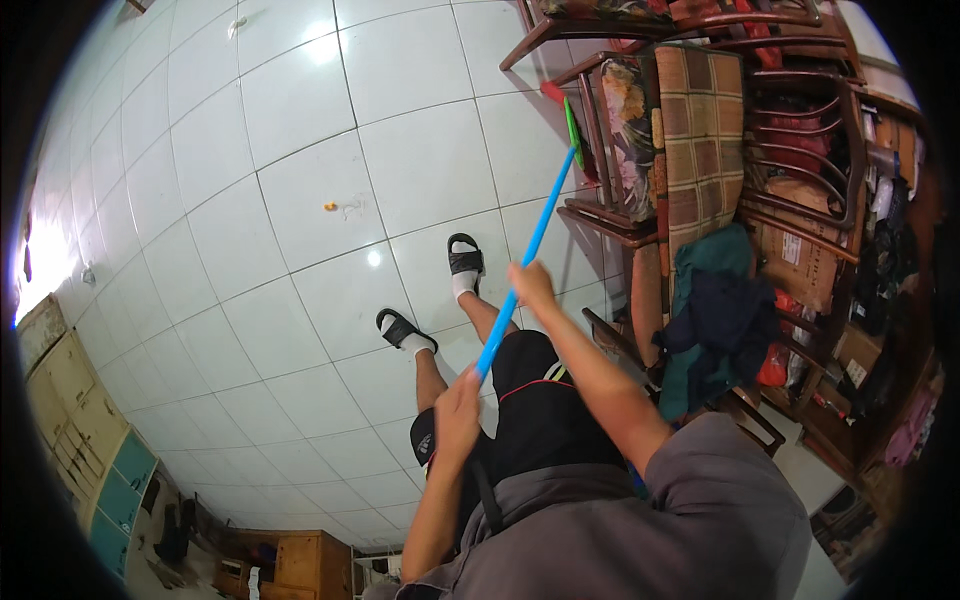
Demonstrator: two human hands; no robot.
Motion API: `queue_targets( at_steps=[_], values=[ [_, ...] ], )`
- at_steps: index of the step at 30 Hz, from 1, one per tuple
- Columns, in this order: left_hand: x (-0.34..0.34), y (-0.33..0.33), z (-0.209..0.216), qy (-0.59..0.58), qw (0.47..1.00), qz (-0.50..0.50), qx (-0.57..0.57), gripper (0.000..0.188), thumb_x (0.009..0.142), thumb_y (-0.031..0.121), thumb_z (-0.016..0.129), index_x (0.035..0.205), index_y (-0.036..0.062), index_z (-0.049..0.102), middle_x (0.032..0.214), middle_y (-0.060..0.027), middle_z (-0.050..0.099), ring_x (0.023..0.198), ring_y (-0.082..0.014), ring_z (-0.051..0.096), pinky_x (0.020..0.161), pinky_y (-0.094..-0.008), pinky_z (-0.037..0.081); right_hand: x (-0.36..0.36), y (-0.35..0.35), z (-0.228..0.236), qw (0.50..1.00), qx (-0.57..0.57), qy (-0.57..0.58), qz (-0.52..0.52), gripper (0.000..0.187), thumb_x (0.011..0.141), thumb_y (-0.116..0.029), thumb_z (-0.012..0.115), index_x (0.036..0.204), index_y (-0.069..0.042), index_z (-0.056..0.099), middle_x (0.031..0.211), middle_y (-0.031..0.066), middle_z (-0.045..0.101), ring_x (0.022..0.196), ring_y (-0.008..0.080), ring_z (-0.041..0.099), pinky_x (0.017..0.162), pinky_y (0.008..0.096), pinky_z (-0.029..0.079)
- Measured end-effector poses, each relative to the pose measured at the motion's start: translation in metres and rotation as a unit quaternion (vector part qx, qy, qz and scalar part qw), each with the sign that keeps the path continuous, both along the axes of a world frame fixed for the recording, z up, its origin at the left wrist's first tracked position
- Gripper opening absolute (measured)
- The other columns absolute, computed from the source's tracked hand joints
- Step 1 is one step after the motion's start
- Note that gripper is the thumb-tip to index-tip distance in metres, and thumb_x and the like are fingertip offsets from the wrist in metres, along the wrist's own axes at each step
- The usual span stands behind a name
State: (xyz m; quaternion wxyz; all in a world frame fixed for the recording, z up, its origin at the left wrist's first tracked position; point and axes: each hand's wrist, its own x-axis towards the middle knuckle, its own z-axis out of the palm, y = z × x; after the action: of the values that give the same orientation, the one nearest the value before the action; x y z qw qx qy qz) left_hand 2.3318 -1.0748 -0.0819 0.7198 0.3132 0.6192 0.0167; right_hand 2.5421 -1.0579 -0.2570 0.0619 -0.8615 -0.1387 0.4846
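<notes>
I hold a broom (pixel 543 220) with a long blue handle, slanting away from me to the far right. Around the top end of the handle, my left hand (pixel 458 412) is closed. Farther down it, my right hand (pixel 532 285) grips the same handle. The broom's green head (pixel 572 125) has red bristles, which reach the tiled floor (pixel 310 230) beside and partly under a wooden chair (pixel 600 215). Part of the bristles is hidden by the chair's frame.
On the right stand wooden chairs with patterned cushions (pixel 700 130), and dark clothes (pixel 720 320) hang over one. A small orange-yellow scrap (pixel 330 207) and a whitish bit (pixel 236 26) lie on the floor. Cabinets (pixel 120 480) line the lower left.
</notes>
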Motion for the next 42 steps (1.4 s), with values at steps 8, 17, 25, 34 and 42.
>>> queue_targets(
  at_steps=[8,17,25,34,42],
  values=[
    [-0.104,0.005,0.062,0.168,0.983,0.006,0.08,0.039,0.09,0.025,0.043,0.107,-0.0069,0.055,0.055,0.0062,0.038,0.049,-0.0032,0.032,0.043,-0.0227,0.024,-0.168,-0.008,0.007,0.983,0.053,0.175,-0.031,0.034,0.07,-0.033,0.052,0.06,-0.001,0.05,0.053,0.0088,0.052,0.048,0.0234,0.053,0.049,0.037,0.045],
    [-0.053,0.009,0.017,0.092,0.994,-0.008,0.054,0.033,0.088,0.028,0.047,0.102,0.0011,0.06,0.065,-0.0026,0.056,0.059,-0.0096,0.049,0.053,-0.0272,0.041,-0.069,0.017,0.047,0.997,0.049,0.003,-0.055,0.039,0.07,-0.032,0.046,0.069,0.006,0.056,0.069,0.0235,0.059,0.069,0.0369,0.06,0.062,0.0438,0.046],
    [-0.127,0.026,0.088,0.244,0.945,-0.004,0.218,0.026,0.08,0.021,0.051,0.087,0.0006,0.065,0.057,-0.0089,0.056,0.052,-0.0138,0.053,0.05,-0.0294,0.042,-0.184,0.03,0.035,0.952,0.076,0.296,0.005,0.034,0.071,-0.031,0.05,0.061,0.001,0.054,0.053,0.0103,0.052,0.043,0.0213,0.052,0.04,0.0338,0.043],
    [-0.091,-0.021,0.066,-0.317,0.884,0.181,0.292,0.047,0.082,0.035,0.035,0.093,-0.0044,0.059,0.088,-0.0164,0.06,0.08,-0.0251,0.057,0.077,-0.0328,0.042,-0.126,-0.047,0.133,0.927,0.092,0.216,-0.292,0.02,0.077,-0.03,0.048,0.067,-0.013,0.048,0.053,0.0004,0.042,0.047,0.0141,0.046,0.041,0.027,0.038],
    [-0.153,-0.048,-0.013,-0.278,0.842,0.303,0.35,0.042,0.087,0.024,0.025,0.051,0.0075,0.039,0.05,-0.0048,0.042,0.045,-0.0171,0.036,0.064,-0.0303,0.039,-0.183,-0.045,0.057,0.948,0.004,0.287,-0.138,0.024,0.076,-0.036,0.048,0.063,-0.017,0.042,0.047,-0.0028,0.036,0.035,0.0087,0.033,0.037,0.0238,0.032]
  ],
)
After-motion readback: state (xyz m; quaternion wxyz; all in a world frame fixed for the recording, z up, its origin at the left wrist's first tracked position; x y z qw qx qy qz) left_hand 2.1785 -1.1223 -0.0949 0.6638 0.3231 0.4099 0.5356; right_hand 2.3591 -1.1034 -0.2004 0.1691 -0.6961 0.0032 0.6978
